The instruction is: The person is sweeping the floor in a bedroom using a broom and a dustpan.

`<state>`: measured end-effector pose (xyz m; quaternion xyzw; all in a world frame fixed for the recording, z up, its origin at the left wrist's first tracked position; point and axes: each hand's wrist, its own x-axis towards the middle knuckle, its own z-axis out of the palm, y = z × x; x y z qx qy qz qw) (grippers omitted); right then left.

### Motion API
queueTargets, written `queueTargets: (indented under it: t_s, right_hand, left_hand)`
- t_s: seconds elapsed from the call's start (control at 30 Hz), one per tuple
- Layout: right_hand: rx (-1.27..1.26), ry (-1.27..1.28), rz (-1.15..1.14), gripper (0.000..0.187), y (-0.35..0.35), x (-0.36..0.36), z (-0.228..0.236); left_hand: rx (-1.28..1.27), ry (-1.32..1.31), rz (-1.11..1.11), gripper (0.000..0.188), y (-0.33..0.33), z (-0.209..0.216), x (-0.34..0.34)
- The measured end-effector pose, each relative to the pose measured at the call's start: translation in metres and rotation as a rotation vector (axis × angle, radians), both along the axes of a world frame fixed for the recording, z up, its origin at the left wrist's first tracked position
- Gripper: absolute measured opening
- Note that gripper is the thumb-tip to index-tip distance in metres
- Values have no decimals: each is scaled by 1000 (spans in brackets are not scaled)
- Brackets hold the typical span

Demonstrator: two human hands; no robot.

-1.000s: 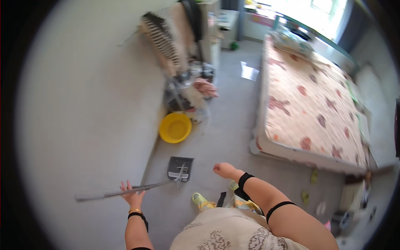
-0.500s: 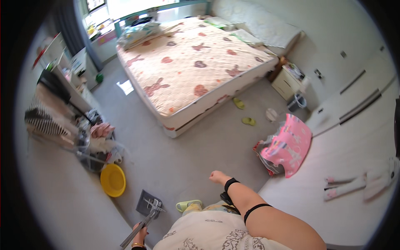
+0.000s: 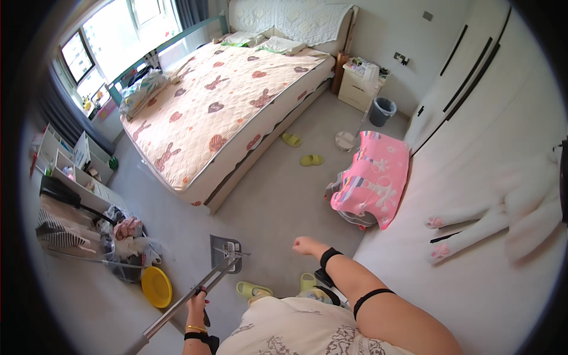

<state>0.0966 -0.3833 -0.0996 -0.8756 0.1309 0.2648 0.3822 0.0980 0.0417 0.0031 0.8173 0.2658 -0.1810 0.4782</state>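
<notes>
Our left hand (image 3: 198,302) is closed around the long grey handle (image 3: 171,316), which slants from the lower left of the view up to the dustpan (image 3: 218,251). The dustpan is just ahead of our left slipper (image 3: 253,290), between the basin (image 3: 157,287) and our right hand (image 3: 306,245). Whether it rests on the floor (image 3: 278,201) or hangs just above it, we cannot tell. Our right hand is curled with its fingers pressed together, and we see nothing in it.

To manage the dustpan well, we would judge it best to hold the handle firmly, let the dustpan ride level and low, and give both the basin and our slippers room. The handle's upper end reaches out beside us, so we should mind the wall as we turn.

The floor is smooth and grey. A bed (image 3: 216,112) fills the far left, with loose slippers (image 3: 310,160) near its foot. Clothes (image 3: 127,234) crowd the left wall; to the right, a pink cover (image 3: 376,183) and a bin (image 3: 382,112) stand by the wardrobe (image 3: 455,112).
</notes>
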Motion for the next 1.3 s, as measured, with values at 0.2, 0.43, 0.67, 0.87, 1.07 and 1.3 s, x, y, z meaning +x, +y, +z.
queueTargets:
  t_s: [0.2, 0.43, 0.67, 0.87, 1.07, 1.3]
  right_hand:
    - [-73, -20, -384, 22, -107, -28, 20]
    - [71, 86, -639, 21, -176, -61, -26]
    - [141, 114, -822, 19, -201, 14, -7]
    - [218, -74, -553, 24, -173, 152, 19]
    - [205, -134, -364, 25, -223, 256, 33]
    - [70, 47, -499, 23, -386, 304, -44]
  left_hand:
    - [-82, -53, -83, 14, -85, -3, 67]
    - [-27, -33, -354, 9, -171, -30, 176]
    - [156, 20, -634, 14, -251, -47, 268]
    - [322, -134, -931, 25, -299, -68, 338]
    - [396, -270, -984, 23, -362, -53, 386]
    - [301, 123, -816, 19, -409, -45, 436]
